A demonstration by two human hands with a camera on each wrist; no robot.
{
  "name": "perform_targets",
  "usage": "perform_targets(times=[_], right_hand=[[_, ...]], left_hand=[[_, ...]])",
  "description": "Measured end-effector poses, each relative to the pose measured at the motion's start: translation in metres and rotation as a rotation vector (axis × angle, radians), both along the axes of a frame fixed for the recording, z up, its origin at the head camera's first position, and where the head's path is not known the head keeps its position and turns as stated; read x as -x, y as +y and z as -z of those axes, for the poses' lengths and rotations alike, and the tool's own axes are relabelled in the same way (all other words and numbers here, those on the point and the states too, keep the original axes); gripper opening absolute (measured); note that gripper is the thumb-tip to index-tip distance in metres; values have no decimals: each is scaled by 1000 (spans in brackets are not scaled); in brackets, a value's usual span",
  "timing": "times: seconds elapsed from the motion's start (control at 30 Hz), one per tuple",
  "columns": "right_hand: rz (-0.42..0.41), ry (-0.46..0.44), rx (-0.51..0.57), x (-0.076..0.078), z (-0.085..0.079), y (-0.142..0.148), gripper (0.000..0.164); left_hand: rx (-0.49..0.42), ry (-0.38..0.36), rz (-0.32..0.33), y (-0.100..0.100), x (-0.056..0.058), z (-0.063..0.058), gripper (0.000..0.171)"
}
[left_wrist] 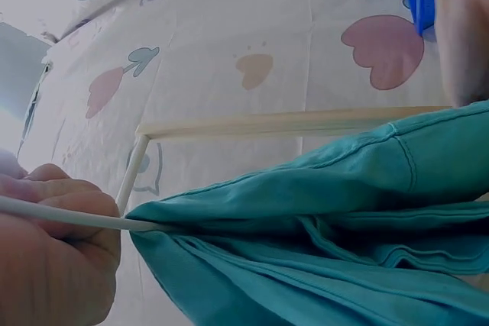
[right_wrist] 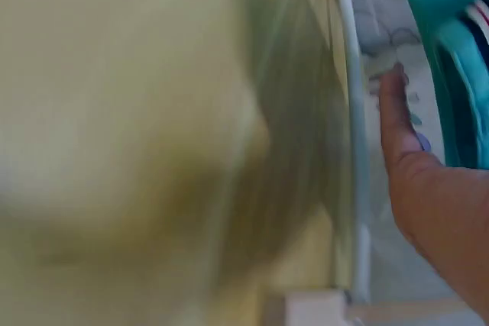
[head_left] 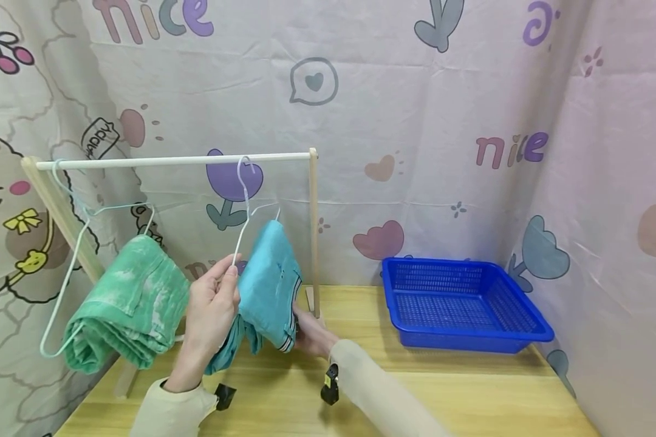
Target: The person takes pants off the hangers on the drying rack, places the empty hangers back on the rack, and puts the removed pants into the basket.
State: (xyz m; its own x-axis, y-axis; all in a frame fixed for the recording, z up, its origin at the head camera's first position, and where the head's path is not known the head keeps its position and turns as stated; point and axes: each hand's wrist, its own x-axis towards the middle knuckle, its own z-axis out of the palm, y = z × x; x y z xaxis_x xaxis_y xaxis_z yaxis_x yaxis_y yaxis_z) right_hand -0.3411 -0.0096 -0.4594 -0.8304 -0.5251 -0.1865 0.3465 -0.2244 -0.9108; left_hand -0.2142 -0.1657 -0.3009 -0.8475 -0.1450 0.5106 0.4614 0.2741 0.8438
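A teal garment (head_left: 270,285) with a striped hem is draped over a white wire hanger (head_left: 244,200) hooked on the white rail (head_left: 175,161) of a small wooden rack. My left hand (head_left: 231,271) pinches the hanger's slanted wire at the garment's left edge. In the left wrist view the fingers (left_wrist: 57,204) curl round the thin white hanger wire (left_wrist: 69,217) where it enters the teal garment (left_wrist: 344,211). My right hand (head_left: 308,329) reaches to the garment's lower right hem by the rack post. In the right wrist view one straight finger (right_wrist: 396,116) shows beside the teal garment (right_wrist: 451,43).
A second hanger (head_left: 68,243) at the rail's left end carries a folded green cloth (head_left: 128,300). The rack's right post (head_left: 314,233) stands on the wooden table (head_left: 443,388). A blue plastic basket (head_left: 525,312) sits at the back right. Printed curtains close in the back and sides.
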Motion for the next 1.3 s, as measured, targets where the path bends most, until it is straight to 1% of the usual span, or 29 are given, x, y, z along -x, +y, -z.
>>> perform_targets(times=[0.07,0.13,0.2,0.27,0.3,0.37,0.47,0.53,0.63,0.7,0.77,0.83,0.93,1.07,1.17,1.3], right_hand=[[-26,-74,150,-1,2,-4,42],[-42,-121,257,-2,1,-6,40],[-33,-160,316,-1,0,-6,38],[-15,-187,332,0,-2,-5,38],[-3,-201,328,1,-3,-4,38],[42,-193,289,4,-4,-3,43],[56,-147,243,9,-6,0,47],[43,-120,226,12,-8,2,47],[-21,-112,224,14,-15,7,44],[-39,-105,200,15,-20,10,45],[-47,-76,160,15,-27,13,46],[-36,-23,107,16,-34,16,47],[0,76,30,17,-48,19,47],[56,196,-57,16,-74,22,46],[86,268,-99,14,-97,23,46],[124,333,-111,9,-125,22,42]], left_hand=[[3,-1,0,1,0,1,40],[3,2,1,0,1,2,40],[-1,8,7,-1,1,2,39],[-8,14,9,-2,1,2,39],[-11,16,8,-3,1,2,39],[-14,18,-3,-6,1,3,40],[-13,16,-21,-10,0,5,40],[-14,15,-26,-13,-1,7,40],[-18,19,-33,-17,-3,11,38],[-17,17,-42,-19,-3,13,38],[-18,15,-54,-20,-4,15,37],[-20,9,-64,-21,-4,17,37],[-25,-4,-80,-23,-3,21,38],[-3,-25,-123,-25,-2,26,37],[42,-33,-183,-26,-1,29,38],[114,-67,-260,-25,-1,32,38]])
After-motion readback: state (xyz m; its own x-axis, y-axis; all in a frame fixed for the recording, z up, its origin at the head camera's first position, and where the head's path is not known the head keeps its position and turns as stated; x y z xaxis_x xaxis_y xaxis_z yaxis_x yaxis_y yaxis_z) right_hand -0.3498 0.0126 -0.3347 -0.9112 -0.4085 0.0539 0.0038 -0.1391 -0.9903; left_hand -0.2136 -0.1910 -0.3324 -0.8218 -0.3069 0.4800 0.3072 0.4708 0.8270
